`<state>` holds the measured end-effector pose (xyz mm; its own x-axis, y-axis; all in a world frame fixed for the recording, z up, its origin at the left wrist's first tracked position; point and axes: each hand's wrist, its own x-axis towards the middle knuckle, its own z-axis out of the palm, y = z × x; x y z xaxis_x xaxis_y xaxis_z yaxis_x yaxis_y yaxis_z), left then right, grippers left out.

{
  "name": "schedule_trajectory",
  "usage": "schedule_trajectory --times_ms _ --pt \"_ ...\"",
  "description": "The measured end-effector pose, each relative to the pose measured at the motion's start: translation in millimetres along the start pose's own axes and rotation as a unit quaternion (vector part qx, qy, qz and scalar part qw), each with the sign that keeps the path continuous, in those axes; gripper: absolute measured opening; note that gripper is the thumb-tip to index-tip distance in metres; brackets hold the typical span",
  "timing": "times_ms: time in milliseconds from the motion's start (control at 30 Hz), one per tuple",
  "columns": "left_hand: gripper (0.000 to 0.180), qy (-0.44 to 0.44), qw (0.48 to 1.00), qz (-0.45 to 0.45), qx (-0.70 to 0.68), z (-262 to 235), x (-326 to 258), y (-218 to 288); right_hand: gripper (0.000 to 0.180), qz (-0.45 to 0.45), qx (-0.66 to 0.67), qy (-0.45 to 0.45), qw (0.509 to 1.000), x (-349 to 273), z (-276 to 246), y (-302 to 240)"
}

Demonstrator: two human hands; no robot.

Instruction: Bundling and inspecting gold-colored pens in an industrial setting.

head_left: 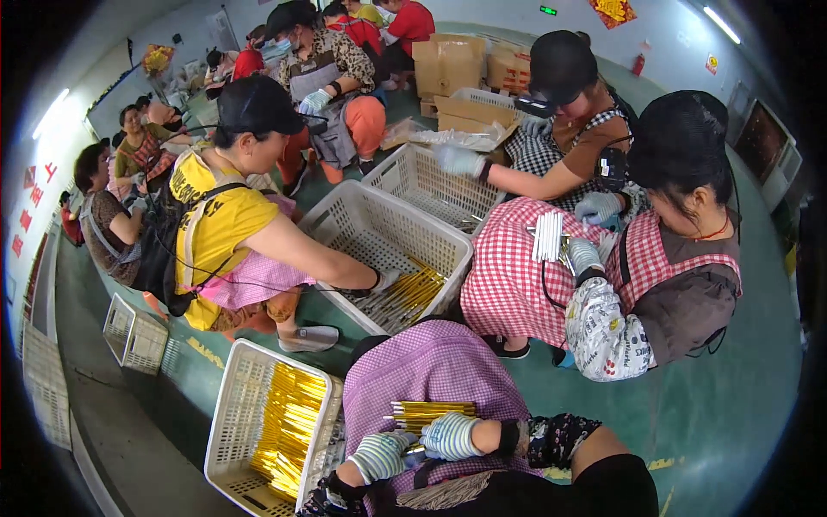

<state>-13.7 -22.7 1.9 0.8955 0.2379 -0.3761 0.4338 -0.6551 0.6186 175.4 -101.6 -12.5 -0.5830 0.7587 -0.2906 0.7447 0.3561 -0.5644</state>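
Note:
My left hand (381, 455) and my right hand (452, 436) are close together over my lap, both in striped knit gloves. Their fingers are curled. Between them shows a small shiny silver and dark piece (414, 451), too small and covered to name. Just beyond my right hand, a bundle of gold rods with pale tips (433, 413) lies crosswise on my pink checked apron (422, 362). To the left stands a white plastic crate (226, 431) holding many gold rods (289, 426).
Ahead, a second white crate (336, 207) holds gold and silver rods; a person in yellow (233, 224) reaches into it. Another crate (405, 172) stands behind. A person at right (680, 258) holds white rods (548, 237). Cardboard boxes (448, 65) stand farther back.

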Motion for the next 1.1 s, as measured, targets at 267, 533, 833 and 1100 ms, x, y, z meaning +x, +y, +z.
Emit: schedule_trajectory --times_ms 267,533,833,1100 --pt "0.046 0.013 1.0 -0.002 0.011 1 3 -1 0.028 0.007 -0.012 -0.003 1.0 2 2 5" --pt "0.044 0.007 1.0 -0.004 0.007 6 5 -5 0.029 -0.004 -0.022 -0.029 0.999 1 0 5" --pt "0.034 0.027 1.0 0.013 -0.004 2 4 -4 0.034 -0.009 -0.045 -0.053 0.998 1 -12 3" --pt "0.035 0.046 0.998 0.049 0.021 15 8 -16 0.036 0.024 -0.072 -0.115 0.99 8 -19 -2"
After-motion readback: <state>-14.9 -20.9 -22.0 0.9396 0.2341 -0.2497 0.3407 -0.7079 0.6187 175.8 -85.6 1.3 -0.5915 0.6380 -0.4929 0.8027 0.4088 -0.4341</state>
